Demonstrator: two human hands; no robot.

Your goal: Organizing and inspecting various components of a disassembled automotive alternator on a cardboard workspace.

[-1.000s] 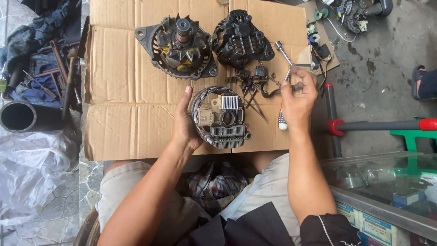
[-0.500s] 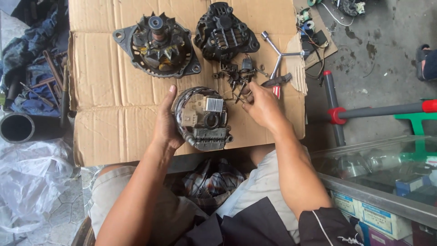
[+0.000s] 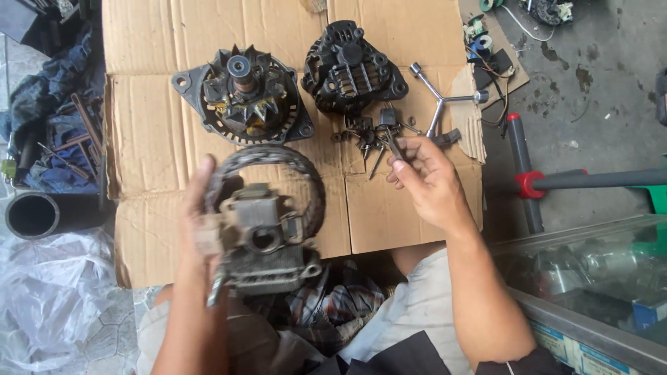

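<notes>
My left hand (image 3: 198,222) grips a round metal alternator part (image 3: 267,215) with a coiled ring and a grey block on it, lifted off the cardboard sheet (image 3: 160,139) toward me. My right hand (image 3: 427,177) pinches a long thin bolt (image 3: 393,144) between its fingertips, just below a pile of bolts and small parts (image 3: 368,135). A rotor half with a toothed fan (image 3: 243,94) and a black housing half (image 3: 351,69) lie at the far side of the cardboard.
A Y-shaped socket wrench (image 3: 438,104) lies right of the bolt pile. A black pipe (image 3: 42,214) and tools on blue cloth (image 3: 55,132) sit to the left. A jack handle with a red collar (image 3: 590,180) and a glass case (image 3: 597,278) stand at the right.
My left hand has lifted the alternator part off the cardboard toward me. My right hand has picked a bolt from the pile and drawn back a little.
</notes>
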